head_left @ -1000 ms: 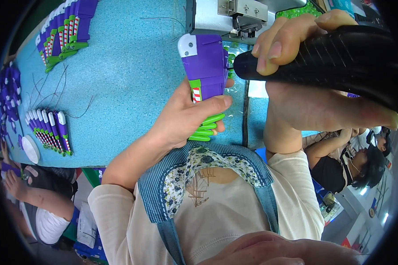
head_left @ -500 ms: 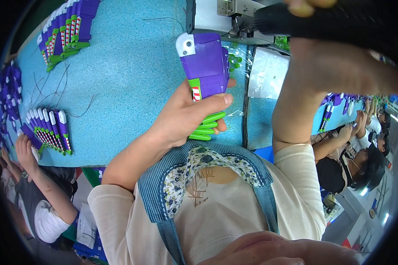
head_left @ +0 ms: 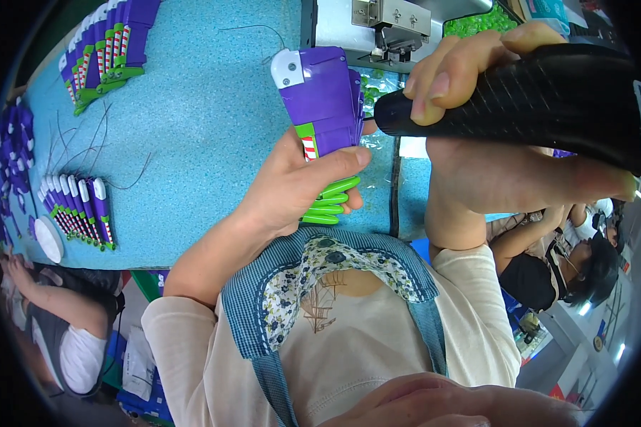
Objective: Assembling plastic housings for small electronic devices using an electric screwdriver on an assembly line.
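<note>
Left hand (head_left: pixel 292 188) grips a stack of purple-green toy parts (head_left: pixel 324 121); right hand (head_left: pixel 506 156) clasps a black power tool (head_left: pixel 548 92), probably a screwdriver, whose tip must meet the top part squarely.

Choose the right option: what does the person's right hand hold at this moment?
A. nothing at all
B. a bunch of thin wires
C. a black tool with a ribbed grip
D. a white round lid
C: the right hand is wrapped around a black tool with a ribbed grip, while the left hand holds a stack of purple and green toy parts.
</note>
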The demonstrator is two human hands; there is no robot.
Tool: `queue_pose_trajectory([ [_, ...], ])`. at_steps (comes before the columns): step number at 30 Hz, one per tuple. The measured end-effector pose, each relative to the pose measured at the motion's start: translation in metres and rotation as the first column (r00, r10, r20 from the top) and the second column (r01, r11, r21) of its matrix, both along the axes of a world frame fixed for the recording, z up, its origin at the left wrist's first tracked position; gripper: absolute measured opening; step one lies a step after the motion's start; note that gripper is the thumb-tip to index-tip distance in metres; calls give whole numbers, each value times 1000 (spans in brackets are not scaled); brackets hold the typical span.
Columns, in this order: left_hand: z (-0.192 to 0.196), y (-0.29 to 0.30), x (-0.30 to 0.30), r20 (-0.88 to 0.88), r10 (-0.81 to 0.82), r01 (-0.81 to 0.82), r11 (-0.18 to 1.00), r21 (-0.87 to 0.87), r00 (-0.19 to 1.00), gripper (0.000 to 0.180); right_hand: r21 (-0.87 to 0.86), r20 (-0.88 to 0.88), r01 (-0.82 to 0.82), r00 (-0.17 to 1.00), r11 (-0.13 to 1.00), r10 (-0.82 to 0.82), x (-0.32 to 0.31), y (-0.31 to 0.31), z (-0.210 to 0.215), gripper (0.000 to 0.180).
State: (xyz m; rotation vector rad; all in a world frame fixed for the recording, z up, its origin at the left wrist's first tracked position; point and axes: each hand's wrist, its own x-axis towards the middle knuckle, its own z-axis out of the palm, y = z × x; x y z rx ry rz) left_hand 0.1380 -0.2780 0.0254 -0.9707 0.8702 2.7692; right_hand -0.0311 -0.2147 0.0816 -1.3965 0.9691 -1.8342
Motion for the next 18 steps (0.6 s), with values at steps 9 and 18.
queue_pose_trajectory([
  [9,-1,5,-1,-31,-1,1,1000,-7,1000,35,-13,66,-15,998,1000,15,-5,4,-12,112],
  [18,7,-18,7,-152,4,2,999,41,988,40,-60,28,11,1000,998,-9,-10,11,25,96],
])
